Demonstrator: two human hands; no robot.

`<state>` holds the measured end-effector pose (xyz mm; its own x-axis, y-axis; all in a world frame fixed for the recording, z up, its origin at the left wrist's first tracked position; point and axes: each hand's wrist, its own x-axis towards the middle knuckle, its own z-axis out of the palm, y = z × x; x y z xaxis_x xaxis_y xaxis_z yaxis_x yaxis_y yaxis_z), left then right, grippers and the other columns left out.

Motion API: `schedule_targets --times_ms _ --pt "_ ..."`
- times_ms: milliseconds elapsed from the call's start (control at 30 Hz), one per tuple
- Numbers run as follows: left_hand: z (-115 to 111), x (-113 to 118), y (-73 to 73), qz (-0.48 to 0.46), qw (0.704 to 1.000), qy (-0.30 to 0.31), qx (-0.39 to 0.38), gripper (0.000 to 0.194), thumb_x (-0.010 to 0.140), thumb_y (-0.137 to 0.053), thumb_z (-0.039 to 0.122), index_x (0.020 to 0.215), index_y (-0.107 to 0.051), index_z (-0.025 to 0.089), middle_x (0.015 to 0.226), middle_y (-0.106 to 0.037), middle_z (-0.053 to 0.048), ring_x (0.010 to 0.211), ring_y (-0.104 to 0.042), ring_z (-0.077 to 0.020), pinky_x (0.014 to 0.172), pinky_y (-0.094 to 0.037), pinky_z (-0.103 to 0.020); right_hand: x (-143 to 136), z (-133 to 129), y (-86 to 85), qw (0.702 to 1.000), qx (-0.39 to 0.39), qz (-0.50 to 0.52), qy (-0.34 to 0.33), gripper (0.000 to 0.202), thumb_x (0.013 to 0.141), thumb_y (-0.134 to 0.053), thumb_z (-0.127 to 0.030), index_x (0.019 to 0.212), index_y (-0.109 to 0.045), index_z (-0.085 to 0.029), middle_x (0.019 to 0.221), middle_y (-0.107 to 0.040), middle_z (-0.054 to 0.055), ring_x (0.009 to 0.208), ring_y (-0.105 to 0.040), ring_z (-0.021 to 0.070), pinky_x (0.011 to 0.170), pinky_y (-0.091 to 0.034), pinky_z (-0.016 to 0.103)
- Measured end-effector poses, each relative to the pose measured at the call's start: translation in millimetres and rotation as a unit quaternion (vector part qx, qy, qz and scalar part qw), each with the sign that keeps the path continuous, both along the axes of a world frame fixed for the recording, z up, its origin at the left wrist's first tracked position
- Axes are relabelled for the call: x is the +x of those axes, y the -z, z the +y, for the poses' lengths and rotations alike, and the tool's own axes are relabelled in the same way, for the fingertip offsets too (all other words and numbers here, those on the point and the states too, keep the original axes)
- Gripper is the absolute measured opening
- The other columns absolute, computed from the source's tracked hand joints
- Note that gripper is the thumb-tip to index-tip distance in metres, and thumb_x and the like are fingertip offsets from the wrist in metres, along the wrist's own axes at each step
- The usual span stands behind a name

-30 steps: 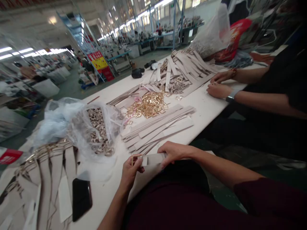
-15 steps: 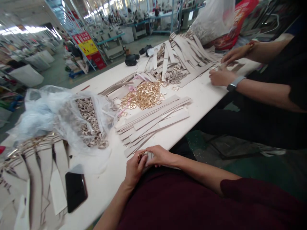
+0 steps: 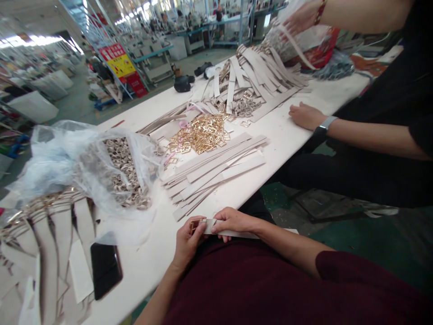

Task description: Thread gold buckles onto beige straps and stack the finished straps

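Nearer to me than the gold buckle pile (image 3: 208,133), just off the table (image 3: 149,271) edge and above my lap, is the pale strap (image 3: 245,234) I'm working on. Left hand (image 3: 187,240): thumb and fingers pinching the strap's end, a gold buckle (image 3: 193,226) right there in the grip. Right hand (image 3: 233,221): thumb pressed down on the strap just beside the left one, fingers curled under, rest of the strap running off below my right forearm. Step in hand, my read: seating the buckle at the strap end and folding or lining up the short end around it. Next move probably calls for the left pinch to hold firm so the buckle won't slip, with the right thumb smoothing the layers flat. Loose strips (image 3: 216,174) lie between the pile and my hands; bag of small loops (image 3: 125,171) sits left of the pile. Hard to make out: whether the paler bit between my thumbs is a fold or a separate loop; can't tell. Left fingertips are hidden behind the strap, part of the buckle too, and my forearm covers a stretch of strap. Beyond the pile, a co-worker's raised hand (image 3: 301,20) is near the top edge, fingertips blurred.
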<state>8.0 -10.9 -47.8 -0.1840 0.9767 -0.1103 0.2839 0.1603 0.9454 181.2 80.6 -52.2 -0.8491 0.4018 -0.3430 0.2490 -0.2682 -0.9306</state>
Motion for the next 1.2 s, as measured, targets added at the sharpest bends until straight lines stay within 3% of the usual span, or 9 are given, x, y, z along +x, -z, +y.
schedule_targets --times_ms 67,167,267,433,567,700,833,1033,1200 --pt "0 2 -0.1 -0.070 0.997 -0.033 -0.016 0.029 0.079 -0.060 0.041 0.095 -0.060 0.017 0.081 -0.064 -0.001 0.065 -0.060 -0.0138 0.055 -0.053 -0.023 3 -3 -5.3 0.989 0.133 -0.048 0.043 0.036 0.072 -0.064 -0.049 0.076 -0.063 -0.013 0.059 -0.060 -0.001 0.051 -0.056 0.0111 0.050 -0.041 0.020" --pt "1 6 0.6 -0.110 0.989 -0.097 -0.019 0.032 0.077 -0.063 0.042 0.096 -0.058 0.017 0.078 -0.061 0.002 0.056 -0.058 -0.0102 0.053 -0.052 -0.022 6 -5 -12.7 0.916 0.365 -0.117 0.119 0.035 0.073 -0.066 -0.050 0.077 -0.065 -0.015 0.067 -0.064 0.002 0.063 -0.056 0.0139 0.058 -0.036 0.022" --pt "1 8 0.2 -0.124 0.985 -0.118 -0.027 0.033 0.076 -0.063 0.042 0.097 -0.057 0.017 0.076 -0.060 0.004 0.052 -0.057 -0.0084 0.053 -0.051 -0.021 7 -3 -16.5 0.882 0.441 -0.145 0.077 0.039 0.078 -0.059 -0.054 0.079 -0.065 -0.016 0.074 -0.066 0.006 0.068 -0.056 0.0158 0.060 -0.034 0.024" --pt "-2 8 1.0 -0.145 0.983 -0.101 -0.054 0.032 0.077 -0.064 0.042 0.094 -0.057 0.016 0.073 -0.059 0.005 0.050 -0.054 -0.0060 0.049 -0.048 -0.018 11 5 -17.0 0.888 0.435 -0.139 -0.051 0.047 0.084 -0.047 -0.059 0.084 -0.064 -0.015 0.074 -0.066 0.007 0.064 -0.054 0.0150 0.056 -0.031 0.023" --pt "-1 11 5.5 -0.137 0.986 -0.081 -0.055 0.031 0.078 -0.063 0.041 0.096 -0.057 0.016 0.072 -0.059 0.004 0.052 -0.056 -0.0069 0.051 -0.049 -0.019 7 5 -13.6 0.900 0.410 -0.127 -0.073 0.046 0.085 -0.048 -0.056 0.090 -0.062 -0.013 0.075 -0.065 0.007 0.065 -0.054 0.0153 0.056 -0.032 0.022" --pt "0 16 4.8 -0.127 0.988 -0.077 -0.044 0.031 0.079 -0.061 0.041 0.095 -0.054 0.016 0.068 -0.059 0.005 0.048 -0.055 -0.0076 0.048 -0.048 -0.020 0 -3 -6.6 0.918 0.380 -0.105 -0.046 0.038 0.088 -0.048 -0.048 0.090 -0.060 -0.012 0.075 -0.063 0.006 0.064 -0.053 0.0144 0.056 -0.034 0.022" --pt "-4 15 -0.8 -0.116 0.992 -0.033 -0.048 0.028 0.079 -0.060 0.041 0.093 -0.054 0.017 0.066 -0.058 0.005 0.047 -0.055 -0.0082 0.046 -0.046 -0.020 5 -9 -0.8 0.936 0.347 -0.057 -0.027 0.036 0.086 -0.051 -0.047 0.087 -0.060 -0.013 0.071 -0.058 0.002 0.063 -0.050 0.0123 0.056 -0.034 0.020" --pt "-9 12 1.0 -0.088 0.994 -0.004 -0.062 0.030 0.079 -0.061 0.041 0.097 -0.054 0.019 0.069 -0.057 0.004 0.048 -0.056 -0.0094 0.046 -0.044 -0.020 21 -16 12.5 0.959 0.252 -0.049 0.116 0.037 0.071 -0.067 -0.049 0.069 -0.064 -0.013 0.058 -0.051 -0.004 0.057 -0.044 0.0091 0.052 -0.030 0.019" --pt "-8 12 3.0 -0.057 0.996 0.025 -0.071 0.028 0.080 -0.059 0.040 0.098 -0.055 0.019 0.067 -0.059 0.004 0.048 -0.056 -0.0095 0.048 -0.044 -0.020 13 -22 23.5 0.973 0.161 0.024 0.161 0.030 0.066 -0.072 -0.042 0.070 -0.066 -0.012 0.059 -0.055 -0.004 0.056 -0.045 0.0084 0.054 -0.034 0.019"
